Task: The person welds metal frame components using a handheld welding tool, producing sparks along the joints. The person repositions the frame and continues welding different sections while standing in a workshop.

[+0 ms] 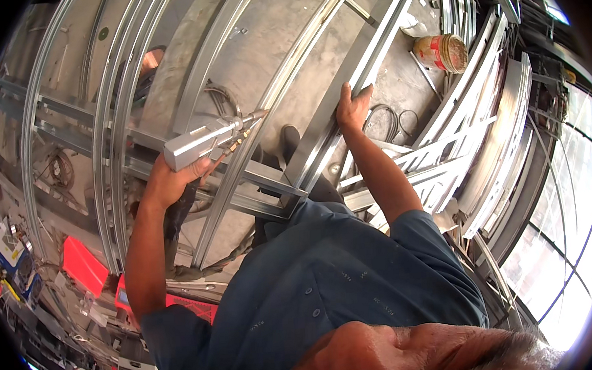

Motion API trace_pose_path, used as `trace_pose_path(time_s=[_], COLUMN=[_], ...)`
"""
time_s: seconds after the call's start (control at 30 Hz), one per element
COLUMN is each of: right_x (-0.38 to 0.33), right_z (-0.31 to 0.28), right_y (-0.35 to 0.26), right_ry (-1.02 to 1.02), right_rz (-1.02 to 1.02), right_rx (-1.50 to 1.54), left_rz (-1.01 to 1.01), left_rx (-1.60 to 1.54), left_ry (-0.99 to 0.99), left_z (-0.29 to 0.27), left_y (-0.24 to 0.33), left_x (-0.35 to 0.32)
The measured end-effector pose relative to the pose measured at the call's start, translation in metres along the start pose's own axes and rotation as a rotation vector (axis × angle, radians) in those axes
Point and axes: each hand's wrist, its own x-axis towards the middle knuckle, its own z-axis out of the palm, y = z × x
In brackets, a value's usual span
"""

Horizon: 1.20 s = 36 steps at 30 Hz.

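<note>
In my left hand (172, 180) is a silver, boxy welding gun (202, 142), the fingers closed round its grip. Its pointed nozzle reaches to the right, against or just above a long metal rail (240, 162) of the frame; I cannot tell whether it touches. Further right, my right hand (354, 108) grips the edge of a wide, shiny metal rail (329, 118), thumb on one side and fingers over the other. A crosspiece (268, 176) joins these rails close to my body. A dark hose or sleeve hangs below my left hand.
More parallel rails (106, 129) of the frame run to the left. Loose metal profiles (457, 155) lie piled at the right, with a yellowish bucket (442, 52) on its side beyond. Coiled cable (387, 122) lies on the floor. A red case (84, 266) stands at lower left.
</note>
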Motion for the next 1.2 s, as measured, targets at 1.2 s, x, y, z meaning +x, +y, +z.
trace_pose_path(time_s=[1.2], right_x=[0.0], right_z=[0.001], right_y=[0.006], right_ry=[-0.005], right_rz=[0.0], right_rx=[-0.025], left_rz=[-0.031], left_rx=[0.048], left_ry=[0.005], left_z=[0.01], left_y=[0.015], left_x=[-0.006])
